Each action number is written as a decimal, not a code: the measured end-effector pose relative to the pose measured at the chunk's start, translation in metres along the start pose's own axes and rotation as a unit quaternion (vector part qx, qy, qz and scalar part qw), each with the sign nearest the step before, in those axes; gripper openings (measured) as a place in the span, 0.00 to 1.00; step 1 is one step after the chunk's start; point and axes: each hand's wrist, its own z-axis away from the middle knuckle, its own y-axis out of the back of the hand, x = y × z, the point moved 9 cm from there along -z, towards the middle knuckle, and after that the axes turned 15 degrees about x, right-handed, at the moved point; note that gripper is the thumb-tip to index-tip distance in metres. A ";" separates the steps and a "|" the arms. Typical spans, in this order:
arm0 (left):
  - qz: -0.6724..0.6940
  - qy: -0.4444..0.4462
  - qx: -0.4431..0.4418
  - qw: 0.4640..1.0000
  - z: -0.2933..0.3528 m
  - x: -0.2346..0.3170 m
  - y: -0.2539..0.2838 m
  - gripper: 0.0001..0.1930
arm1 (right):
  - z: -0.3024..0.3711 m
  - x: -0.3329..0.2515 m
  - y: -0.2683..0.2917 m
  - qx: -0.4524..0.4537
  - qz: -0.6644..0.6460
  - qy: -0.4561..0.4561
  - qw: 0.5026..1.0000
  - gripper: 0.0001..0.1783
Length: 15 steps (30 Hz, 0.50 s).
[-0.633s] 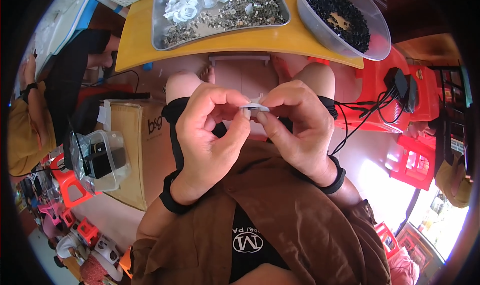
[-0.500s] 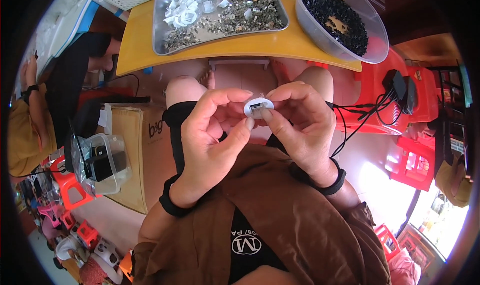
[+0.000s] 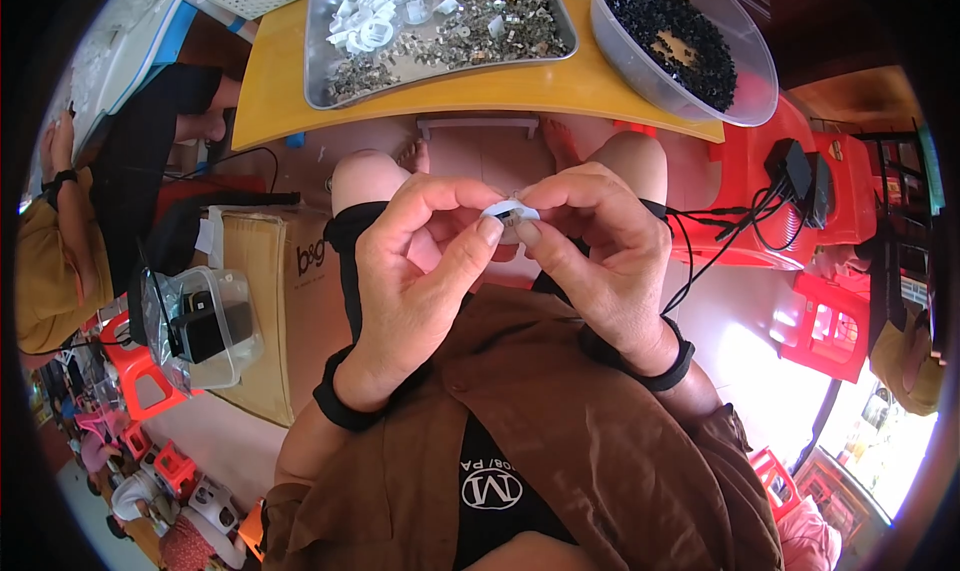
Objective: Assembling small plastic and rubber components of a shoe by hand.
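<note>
Between my two hands, above my lap, is a small round white plastic housing (image 3: 512, 209) with a dark slot in its face. My left hand (image 3: 425, 246) pinches its left side between thumb and index finger. On the other side my right hand (image 3: 600, 246) grips it the same way, its thumb pressed near the slot. The fingertips cover much of the part. Beyond my knees, a metal tray (image 3: 450, 71) holds a heap of similar white plastic pieces (image 3: 368, 16) and many small metal parts (image 3: 500, 26).
A clear bowl of small black parts (image 3: 680, 41) stands at the right of the yellow table (image 3: 270, 91). Left of me are a cardboard box (image 3: 262, 311) and a clear tub (image 3: 225, 341). Black cables (image 3: 750, 216) hang by a red stool (image 3: 825, 326). Another person's arm (image 3: 62, 161) shows far left.
The white housing has tilted, so its face shows narrower now. My left thumb has shifted up onto its edge, and both hands have moved only slightly.
</note>
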 end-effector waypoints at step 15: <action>-0.028 -0.027 0.008 0.999 0.000 0.000 0.002 0.07 | 0.001 0.002 -0.002 0.008 -0.024 -0.005 1.000 0.10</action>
